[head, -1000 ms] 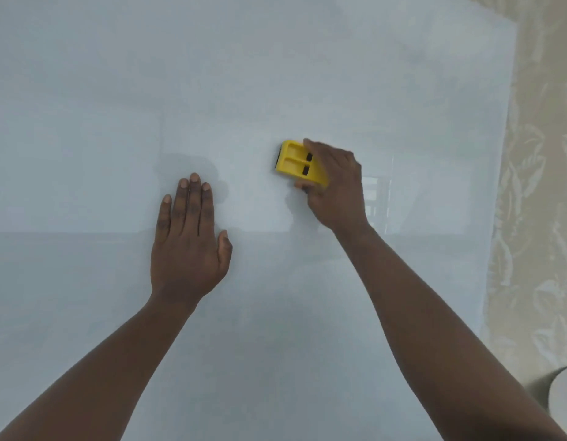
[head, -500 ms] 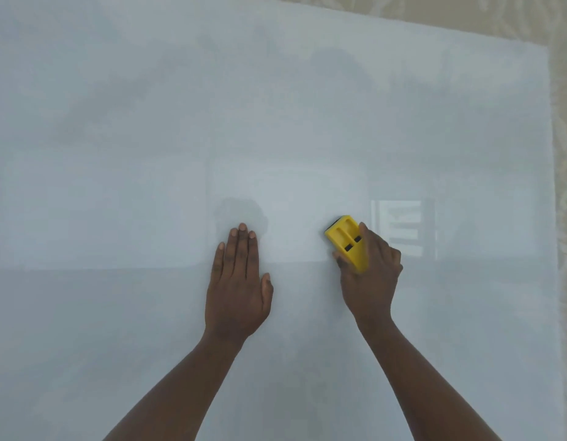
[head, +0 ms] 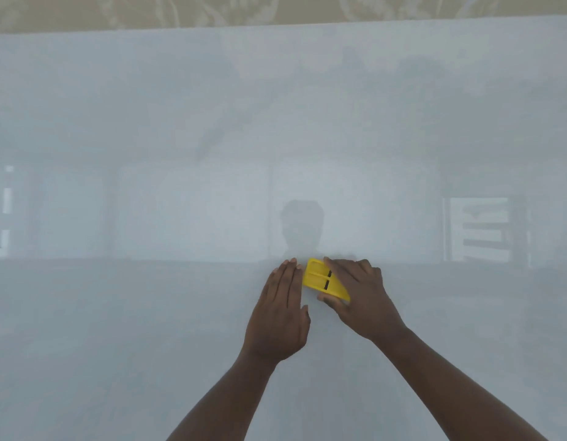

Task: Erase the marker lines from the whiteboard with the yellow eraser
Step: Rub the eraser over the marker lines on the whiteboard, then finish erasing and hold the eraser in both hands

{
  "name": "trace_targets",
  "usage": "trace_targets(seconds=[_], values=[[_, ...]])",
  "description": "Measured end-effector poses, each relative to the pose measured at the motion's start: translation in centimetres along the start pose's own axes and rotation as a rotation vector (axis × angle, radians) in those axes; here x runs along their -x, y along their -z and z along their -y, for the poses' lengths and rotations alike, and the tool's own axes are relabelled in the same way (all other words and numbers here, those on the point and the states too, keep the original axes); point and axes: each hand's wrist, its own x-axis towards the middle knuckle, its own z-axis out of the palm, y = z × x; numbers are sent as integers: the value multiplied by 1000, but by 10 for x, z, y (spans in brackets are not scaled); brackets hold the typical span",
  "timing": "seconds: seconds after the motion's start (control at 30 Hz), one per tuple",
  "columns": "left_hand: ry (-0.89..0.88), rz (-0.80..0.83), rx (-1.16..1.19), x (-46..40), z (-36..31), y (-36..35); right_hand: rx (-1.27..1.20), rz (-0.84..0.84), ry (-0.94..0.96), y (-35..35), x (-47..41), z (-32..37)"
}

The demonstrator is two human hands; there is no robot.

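Observation:
The whiteboard point(head: 148, 313) fills nearly the whole view, lying flat and glossy; I see no marker lines on it, only faint reflections. The yellow eraser point(head: 318, 277) rests on the board near the middle, with two dark slots on its top. My right hand point(head: 360, 300) grips it from the right, fingers over its top and thumb at its lower edge. My left hand point(head: 280, 316) lies flat on the board with fingers together, its fingertips right beside the eraser's left end.
A beige patterned surface point(head: 276, 9) runs along the board's far edge at the top. Window reflections show on the board at the right point(head: 481, 229) and the far left point(head: 5, 211).
The view has swung so the board's far edge shows at the top. The eraser in my right hand has come left, close against my left hand's fingertips.

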Motion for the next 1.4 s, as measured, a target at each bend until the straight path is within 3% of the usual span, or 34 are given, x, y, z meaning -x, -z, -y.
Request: trace_targets(seconds=[0.2,0.33,0.73,1.07,1.4], values=[[-57,175,136,-1,24,43,-80,343,52,22,-22,35],[-39,331,218,1,36,72,-146,475,22,37,-29,62],[105,391,427,14,32,88,-107,423,-321,90,22,73],[-23,461,499,-8,-83,48,45,417,-480,167,100,18],[-257,549,577,-35,-301,-24,333,513,-693,302,229,-89]])
